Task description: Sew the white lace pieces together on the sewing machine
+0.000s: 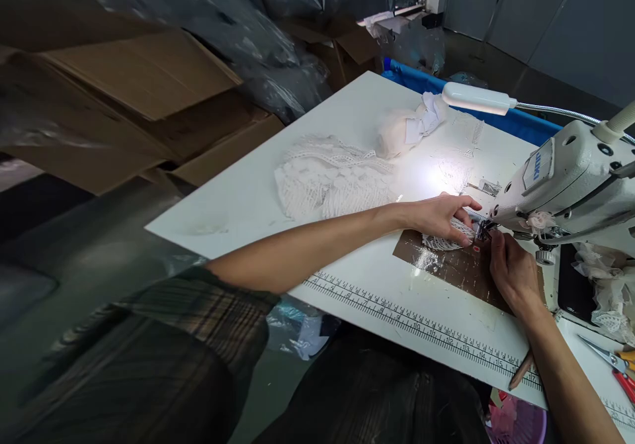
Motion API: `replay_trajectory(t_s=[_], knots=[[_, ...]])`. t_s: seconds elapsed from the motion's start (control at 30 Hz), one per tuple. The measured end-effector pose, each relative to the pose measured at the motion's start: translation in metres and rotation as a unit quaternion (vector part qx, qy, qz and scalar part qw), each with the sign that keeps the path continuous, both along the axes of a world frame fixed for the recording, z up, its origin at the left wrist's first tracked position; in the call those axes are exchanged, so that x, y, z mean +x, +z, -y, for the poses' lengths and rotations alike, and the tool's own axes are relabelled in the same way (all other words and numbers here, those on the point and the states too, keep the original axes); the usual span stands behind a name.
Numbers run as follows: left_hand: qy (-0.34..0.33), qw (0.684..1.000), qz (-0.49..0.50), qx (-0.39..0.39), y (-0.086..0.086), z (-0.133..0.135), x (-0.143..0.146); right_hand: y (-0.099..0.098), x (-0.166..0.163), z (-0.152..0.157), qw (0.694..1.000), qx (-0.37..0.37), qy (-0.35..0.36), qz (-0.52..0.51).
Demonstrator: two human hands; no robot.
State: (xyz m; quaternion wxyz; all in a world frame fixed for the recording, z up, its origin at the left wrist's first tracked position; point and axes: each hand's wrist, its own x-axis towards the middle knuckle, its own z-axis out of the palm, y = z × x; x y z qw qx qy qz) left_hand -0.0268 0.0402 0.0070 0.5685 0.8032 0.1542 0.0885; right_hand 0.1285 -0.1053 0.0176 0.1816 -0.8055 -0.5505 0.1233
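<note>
At the needle of the sewing machine [560, 179], your left hand [439, 216] lies flat, fingers stretched, pressing the small lace piece [441, 242] onto the white table [248, 199]. Your right hand [513, 272] curls just beside the presser foot; whether it pinches the lace cannot be told. A lace heap [332, 176] lies well apart behind your forearm.

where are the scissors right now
In the head view the scissors lie at the far right edge of the table, right of the person's right hand and below the sewing machine.
</note>
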Motion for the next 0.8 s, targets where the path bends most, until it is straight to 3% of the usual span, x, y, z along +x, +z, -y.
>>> replay_trajectory(t_s=[0.17,0.47,0.57,0.67,0.73,0.8], knots=[[0.01,1.0,-0.005,-0.02,0.0,-0.002,-0.003,-0.004,0.008,0.006,0.997,-0.032,-0.056,0.029],[0.023,1.0,0.01,0.013,-0.005,0.002,0.0,0.01,0.002,0.003,0.996,-0.082,-0.004,0.038],[0.024,0.992,0.033,0.118,-0.001,-0.002,-0.001,0.018,0.016,0.009,0.991,-0.107,0.035,0.068],[0.09,0.94,0.035,0.326,0.016,-0.003,-0.009,0.024,0.041,0.024,0.985,-0.121,0.053,0.11],[0.115,0.91,-0.03,0.396,0.029,-0.001,-0.015,0.021,0.056,0.036,0.988,-0.053,0.047,0.139],[0.084,0.903,-0.135,0.4,0.038,0.002,-0.017,0.013,0.063,0.045,0.98,0.049,0.044,0.186]])
